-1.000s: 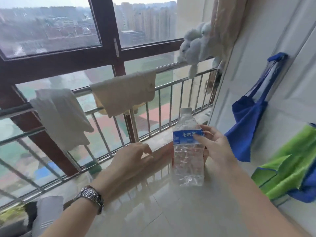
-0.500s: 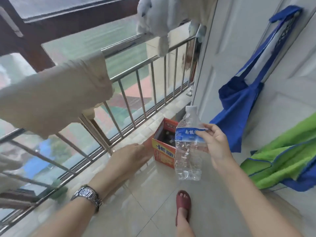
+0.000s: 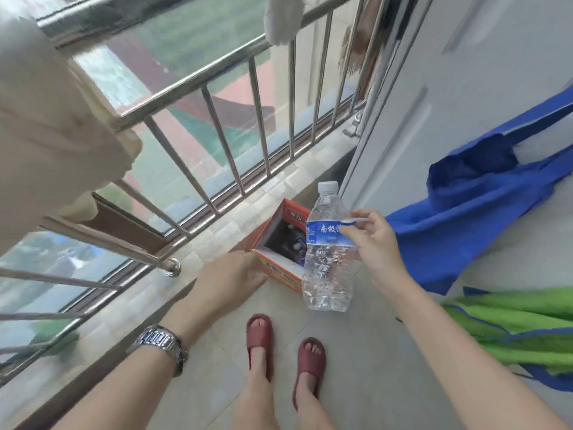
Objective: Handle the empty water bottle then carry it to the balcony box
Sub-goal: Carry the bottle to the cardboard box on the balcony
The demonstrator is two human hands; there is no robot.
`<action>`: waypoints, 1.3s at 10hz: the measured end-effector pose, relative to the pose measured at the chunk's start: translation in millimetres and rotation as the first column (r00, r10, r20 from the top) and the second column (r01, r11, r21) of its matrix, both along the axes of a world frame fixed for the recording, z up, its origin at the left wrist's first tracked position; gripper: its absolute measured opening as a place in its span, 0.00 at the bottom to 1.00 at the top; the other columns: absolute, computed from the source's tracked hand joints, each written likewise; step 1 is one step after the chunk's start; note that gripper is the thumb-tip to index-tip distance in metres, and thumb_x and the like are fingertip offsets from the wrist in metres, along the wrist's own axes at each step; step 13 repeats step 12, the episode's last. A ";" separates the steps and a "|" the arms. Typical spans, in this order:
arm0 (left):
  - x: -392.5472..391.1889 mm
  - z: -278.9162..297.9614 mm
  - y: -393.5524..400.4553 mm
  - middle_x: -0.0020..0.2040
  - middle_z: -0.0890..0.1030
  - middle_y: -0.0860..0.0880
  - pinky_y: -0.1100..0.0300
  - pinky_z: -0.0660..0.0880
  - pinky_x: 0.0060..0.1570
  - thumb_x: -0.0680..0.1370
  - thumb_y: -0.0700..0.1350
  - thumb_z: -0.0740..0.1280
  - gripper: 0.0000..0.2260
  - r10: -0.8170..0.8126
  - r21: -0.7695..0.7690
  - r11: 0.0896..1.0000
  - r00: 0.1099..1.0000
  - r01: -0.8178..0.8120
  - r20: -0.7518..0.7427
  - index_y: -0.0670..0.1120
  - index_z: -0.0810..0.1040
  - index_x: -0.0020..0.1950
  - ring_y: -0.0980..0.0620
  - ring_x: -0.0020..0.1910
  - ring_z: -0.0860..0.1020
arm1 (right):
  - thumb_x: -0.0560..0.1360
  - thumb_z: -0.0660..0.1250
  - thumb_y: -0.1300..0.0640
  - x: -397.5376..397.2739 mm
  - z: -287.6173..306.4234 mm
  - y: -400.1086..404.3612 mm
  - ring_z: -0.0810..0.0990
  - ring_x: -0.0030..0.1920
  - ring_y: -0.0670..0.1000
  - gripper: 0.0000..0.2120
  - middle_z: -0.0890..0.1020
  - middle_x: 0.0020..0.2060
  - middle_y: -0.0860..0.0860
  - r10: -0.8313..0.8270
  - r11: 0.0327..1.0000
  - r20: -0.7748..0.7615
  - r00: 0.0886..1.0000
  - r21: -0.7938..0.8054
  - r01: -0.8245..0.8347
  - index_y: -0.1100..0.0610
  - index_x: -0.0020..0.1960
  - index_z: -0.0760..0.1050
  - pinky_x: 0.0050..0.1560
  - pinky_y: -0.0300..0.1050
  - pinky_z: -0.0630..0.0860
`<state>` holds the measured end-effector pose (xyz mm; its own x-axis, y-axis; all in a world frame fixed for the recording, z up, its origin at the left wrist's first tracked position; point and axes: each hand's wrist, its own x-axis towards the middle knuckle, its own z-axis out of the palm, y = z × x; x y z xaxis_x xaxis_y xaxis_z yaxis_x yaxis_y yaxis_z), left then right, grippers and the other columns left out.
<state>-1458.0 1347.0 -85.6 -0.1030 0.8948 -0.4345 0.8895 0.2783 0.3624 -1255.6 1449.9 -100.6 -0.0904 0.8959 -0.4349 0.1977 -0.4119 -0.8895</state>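
Orange box (image 3: 280, 270) sits on the floor by the railing's (image 3: 217, 76) base, top open. Empty water bottle (image 3: 328, 252) upright in the air over its near-right corner, right hand (image 3: 373, 243) clamped on the blue label. Left hand (image 3: 231, 282) loose, fingers apart, just beside the box's near-left corner

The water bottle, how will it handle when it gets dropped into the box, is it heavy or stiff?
The bottle looks empty and clear, so probably very light. Its thin ribbed wall likely flexes and crackles under a firm squeeze. The right hand pinches it only at the label, suggesting little weight. Dropped into the box, it may bounce or tip.
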 end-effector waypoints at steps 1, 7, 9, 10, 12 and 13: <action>-7.1 -36.1 29.6 0.51 0.80 0.51 0.55 0.72 0.45 0.77 0.50 0.60 0.07 0.001 -0.060 0.998 1.000 0.000 0.011 0.52 0.77 0.45 0.49 0.49 0.77 | 0.73 0.67 0.64 -3.7 -32.5 24.3 0.79 0.39 0.45 0.10 0.78 0.42 0.47 0.011 1.000 0.066 0.998 -0.008 -0.010 0.52 0.51 0.74 0.38 0.46 0.78; -50.1 -210.1 145.5 0.57 0.79 0.51 0.53 0.75 0.51 0.78 0.50 0.59 0.11 -0.117 -0.268 0.955 0.992 0.124 0.044 0.51 0.77 0.56 0.49 0.57 0.76 | 0.68 0.69 0.66 -54.4 -243.8 99.2 0.78 0.47 0.52 0.11 0.81 0.45 0.51 0.263 0.965 0.444 0.856 -0.134 -0.227 0.54 0.48 0.77 0.42 0.43 0.74; -55.6 -219.8 150.7 0.57 0.79 0.51 0.53 0.75 0.50 0.78 0.51 0.59 0.11 -0.147 -0.300 0.942 0.988 0.153 0.045 0.51 0.76 0.56 0.49 0.56 0.76 | 0.69 0.69 0.66 -53.3 -260.0 98.7 0.78 0.53 0.54 0.15 0.81 0.51 0.54 0.317 0.947 0.475 0.821 -0.213 -0.243 0.56 0.53 0.77 0.55 0.47 0.74; -59.5 -213.2 155.0 0.57 0.80 0.50 0.51 0.76 0.51 0.78 0.50 0.59 0.11 -0.171 -0.294 0.939 0.984 0.176 0.042 0.50 0.76 0.56 0.48 0.56 0.76 | 0.70 0.68 0.61 -49.1 -249.1 104.5 0.80 0.49 0.54 0.09 0.82 0.45 0.50 0.389 0.919 0.514 0.765 -0.279 -0.280 0.51 0.49 0.77 0.53 0.54 0.78; -65.6 -189.6 167.2 0.54 0.81 0.50 0.52 0.76 0.48 0.77 0.49 0.59 0.11 -0.193 -0.233 0.955 0.981 0.185 -0.015 0.49 0.77 0.55 0.47 0.53 0.78 | 0.70 0.66 0.56 -43.8 -204.6 117.0 0.80 0.43 0.51 0.07 0.80 0.37 0.42 0.477 0.879 0.601 0.641 -0.312 -0.361 0.48 0.47 0.76 0.50 0.50 0.78; -65.6 -189.6 167.2 0.54 0.81 0.50 0.52 0.76 0.48 0.77 0.49 0.59 0.11 -0.193 -0.233 0.955 0.981 0.185 -0.015 0.49 0.77 0.55 0.47 0.53 0.78 | 0.70 0.66 0.56 -43.8 -204.6 117.0 0.80 0.43 0.51 0.07 0.80 0.37 0.42 0.477 0.879 0.601 0.641 -0.312 -0.361 0.48 0.47 0.76 0.50 0.50 0.78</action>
